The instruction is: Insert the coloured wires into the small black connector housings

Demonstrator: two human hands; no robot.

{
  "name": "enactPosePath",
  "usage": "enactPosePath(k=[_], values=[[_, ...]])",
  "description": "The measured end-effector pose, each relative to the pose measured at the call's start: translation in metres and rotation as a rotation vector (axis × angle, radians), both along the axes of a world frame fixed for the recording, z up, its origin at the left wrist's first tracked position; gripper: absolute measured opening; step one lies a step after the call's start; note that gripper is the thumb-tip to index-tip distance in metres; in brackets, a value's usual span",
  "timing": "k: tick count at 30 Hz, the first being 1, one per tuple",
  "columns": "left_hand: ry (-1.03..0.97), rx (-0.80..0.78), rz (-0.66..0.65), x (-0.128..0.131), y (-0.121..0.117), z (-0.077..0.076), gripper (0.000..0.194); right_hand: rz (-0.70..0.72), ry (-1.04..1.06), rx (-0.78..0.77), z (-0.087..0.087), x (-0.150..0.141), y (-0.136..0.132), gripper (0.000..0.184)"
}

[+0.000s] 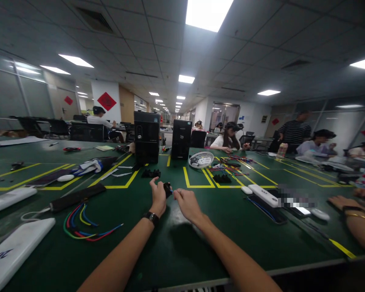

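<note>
My left hand (159,199), with a dark watch on the wrist, is closed around a small black block (167,189) above the green table. My right hand (187,205) is at the block's right side, its thumb and fingers pinched together. A small blue spot shows between the block and those fingertips; what the right fingers hold is too small to name. Beyond my hands lies a black ridged part (151,173), and a similar black part (222,178) sits farther right. A bundle of coloured wires (79,227) curves on the table left of my left forearm.
Two black computer towers (146,138) (181,140) stand at the back, beside a white round basket (201,159). More wires (234,166) lie behind right. White power banks (263,195) (21,251) flank me. Another person's hand (342,202) rests at the right edge.
</note>
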State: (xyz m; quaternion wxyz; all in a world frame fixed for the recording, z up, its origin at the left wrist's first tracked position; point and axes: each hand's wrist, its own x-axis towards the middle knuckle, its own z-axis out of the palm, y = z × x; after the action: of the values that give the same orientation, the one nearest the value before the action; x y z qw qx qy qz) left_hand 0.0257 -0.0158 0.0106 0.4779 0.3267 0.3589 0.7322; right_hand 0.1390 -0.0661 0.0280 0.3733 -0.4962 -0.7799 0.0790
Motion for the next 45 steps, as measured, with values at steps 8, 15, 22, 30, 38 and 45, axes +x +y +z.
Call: enactPosePath(k=[8, 15, 22, 30, 38, 45], values=[[-0.164, -0.100, -0.117, -0.003, 0.000, 0.005, 0.042, 0.024, -0.018, -0.009, -0.003, -0.009, -0.006, 0.032], [0.117, 0.055, -0.074, -0.004, -0.003, 0.003, 0.041, 0.025, 0.039, 0.018, 0.004, 0.010, -0.002, 0.036], [-0.222, -0.087, -0.104, 0.003, 0.004, -0.004, 0.040, 0.030, -0.070, -0.036, -0.021, -0.018, -0.010, 0.029], [-0.250, -0.045, -0.083, 0.005, 0.002, 0.003, 0.037, 0.024, -0.054, -0.024, -0.013, -0.009, -0.005, 0.031], [-0.144, 0.016, -0.019, 0.002, 0.004, 0.003, 0.037, 0.032, -0.010, -0.038, -0.018, -0.015, -0.006, 0.029], [0.158, 0.127, -0.036, -0.007, -0.002, -0.001, 0.038, 0.036, 0.080, 0.000, 0.002, -0.003, -0.005, 0.036]])
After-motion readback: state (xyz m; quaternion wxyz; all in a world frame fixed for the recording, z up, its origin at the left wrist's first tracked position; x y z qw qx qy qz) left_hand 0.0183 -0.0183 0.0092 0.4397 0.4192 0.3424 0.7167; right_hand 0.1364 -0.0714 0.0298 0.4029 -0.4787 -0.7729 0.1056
